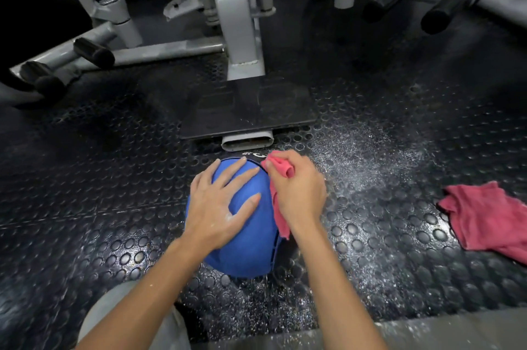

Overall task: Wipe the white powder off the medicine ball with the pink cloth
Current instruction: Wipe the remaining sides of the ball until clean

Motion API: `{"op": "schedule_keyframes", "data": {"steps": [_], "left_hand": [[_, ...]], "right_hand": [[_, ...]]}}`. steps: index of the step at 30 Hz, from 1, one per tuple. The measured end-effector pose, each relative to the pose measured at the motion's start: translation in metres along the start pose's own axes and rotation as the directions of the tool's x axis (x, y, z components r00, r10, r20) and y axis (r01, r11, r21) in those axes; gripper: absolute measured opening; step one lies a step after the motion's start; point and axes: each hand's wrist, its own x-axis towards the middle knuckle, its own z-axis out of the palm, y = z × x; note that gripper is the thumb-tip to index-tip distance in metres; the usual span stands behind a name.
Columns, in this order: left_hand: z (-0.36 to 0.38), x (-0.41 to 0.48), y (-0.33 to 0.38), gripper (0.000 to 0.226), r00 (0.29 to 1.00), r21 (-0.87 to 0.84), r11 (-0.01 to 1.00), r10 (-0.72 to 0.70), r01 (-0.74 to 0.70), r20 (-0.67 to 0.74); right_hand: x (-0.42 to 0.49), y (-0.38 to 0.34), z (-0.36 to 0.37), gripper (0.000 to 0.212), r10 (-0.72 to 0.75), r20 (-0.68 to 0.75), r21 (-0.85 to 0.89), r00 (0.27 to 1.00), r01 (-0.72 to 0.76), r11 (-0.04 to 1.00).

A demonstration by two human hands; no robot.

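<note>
A blue and black medicine ball point(245, 247) rests on the studded black rubber floor, just in front of me. My left hand point(219, 201) lies flat on its blue top with fingers spread, some white powder on the skin. My right hand point(296, 190) is closed around a pink cloth point(281, 170) and presses it against the ball's upper right side; a strip of the cloth hangs down below the hand. The ball's right side is hidden behind that hand and cloth.
A second pink cloth point(484, 218) lies crumpled on the floor to the right. White powder point(368, 155) is scattered over the mat right of and below the ball. A grey gym machine point(242, 36) with a black footplate point(248, 110) stands just beyond the ball.
</note>
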Motion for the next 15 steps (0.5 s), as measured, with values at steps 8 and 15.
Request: {"op": "schedule_keyframes", "data": {"steps": [8,15], "left_hand": [[-0.007,-0.008,-0.033,0.058,0.953,-0.326,0.898,-0.301,0.296,0.034],[-0.016,-0.011,-0.032,0.038,0.885,-0.386,0.81,-0.464,0.442,0.039]], "right_hand": [[0.004,0.043,0.002,0.017,0.369,0.13,0.013,0.92,-0.374,0.927],[-0.043,-0.04,0.033,0.016,-0.368,0.114,-0.116,0.923,0.381,0.917]]}}
